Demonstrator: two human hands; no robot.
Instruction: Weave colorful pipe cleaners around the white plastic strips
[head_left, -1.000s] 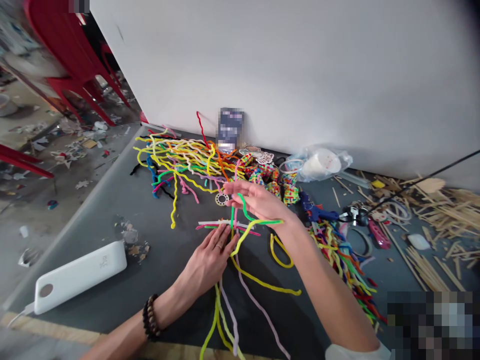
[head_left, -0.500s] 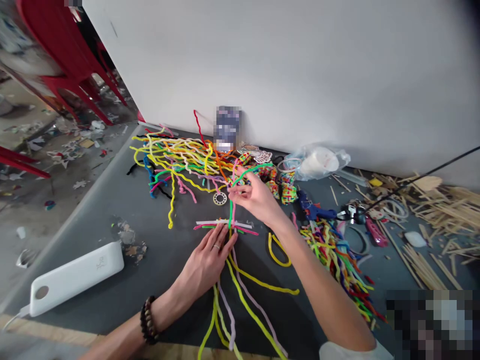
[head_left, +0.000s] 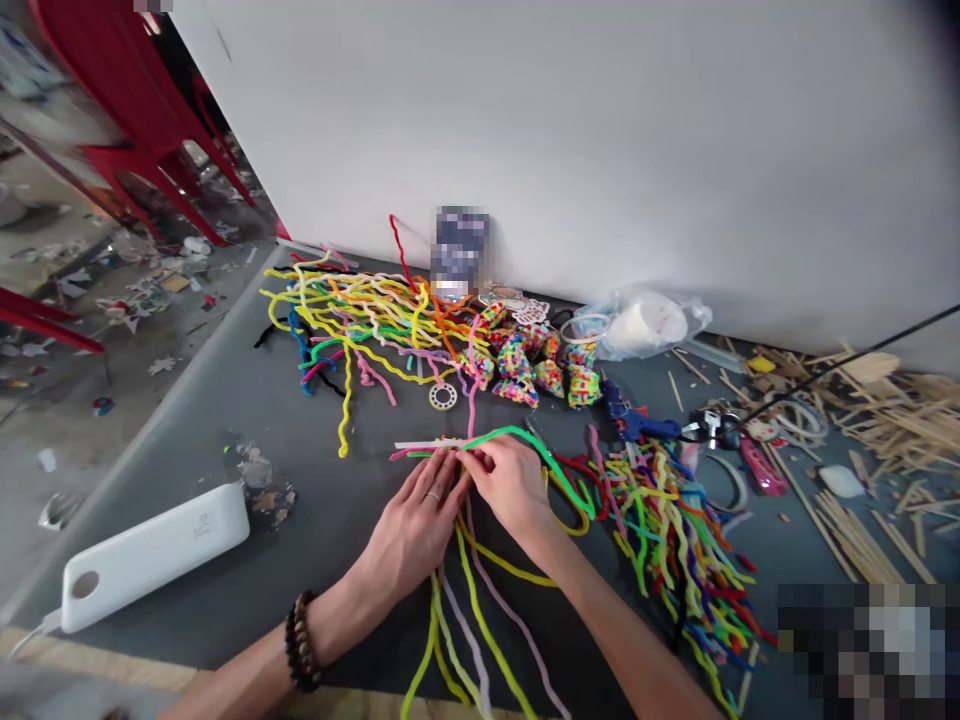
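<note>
Now right hand (head_left: 510, 485) pinches fuzzy green pipe cleaner (head_left: 559, 470).

At the centre of the frame are two hands, the left hand (head_left: 416, 520) and the right hand (head_left: 510, 485), and one green pipe cleaner (head_left: 519, 430). The pipe cleaners make two big heaps, the heap at the upper left (head_left: 352, 310) and the heap at the lower right (head_left: 675, 530), both too tangled to count by strand. I count also one white power bank (head_left: 154, 555), one blue glue gun (head_left: 637, 422), one plastic bag (head_left: 645, 325) and one beaded bracelet (head_left: 300, 640).
</note>
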